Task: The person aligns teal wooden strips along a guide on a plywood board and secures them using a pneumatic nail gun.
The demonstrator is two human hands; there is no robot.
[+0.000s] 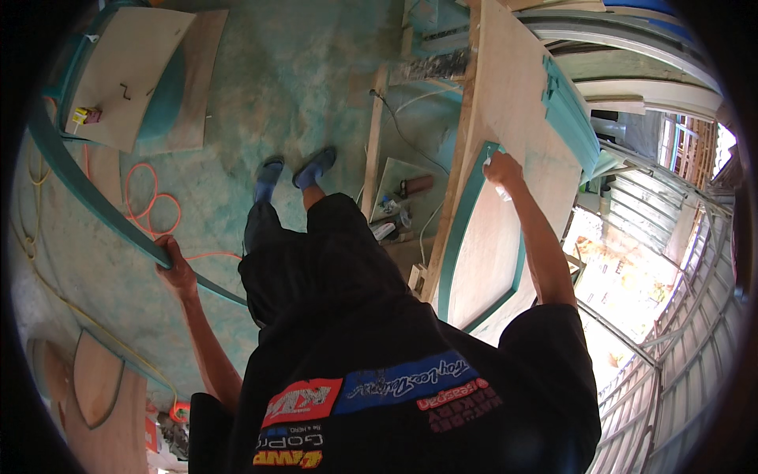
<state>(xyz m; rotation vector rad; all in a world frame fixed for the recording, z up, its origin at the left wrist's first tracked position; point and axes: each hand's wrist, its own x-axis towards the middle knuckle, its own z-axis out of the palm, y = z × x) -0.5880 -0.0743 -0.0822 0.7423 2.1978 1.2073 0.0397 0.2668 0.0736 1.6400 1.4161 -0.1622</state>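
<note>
The left hand (178,274) grips a long green strip (81,186) off to the side. The right hand (504,171) curls round a white thing (503,194), maybe a bottle, by another green strip (455,245) on the board (491,245). Perhaps it's gluing, which calls for careful aim next. The shirt (332,336) has coloured printed patches

Right hand (505,168) sits at the corner of teal frame (458,227). Toward the far end, passage exists over bare wood of bench (513,79); teal strip stack (576,122) obstructs its outer side. Left hand (181,276) side: long teal strip (87,201) bars a straight crossing; orange hose (180,210) lies on floor beyond. Between hands, open air over floor, bounded by bench edge and person's legs (347,245).
</note>
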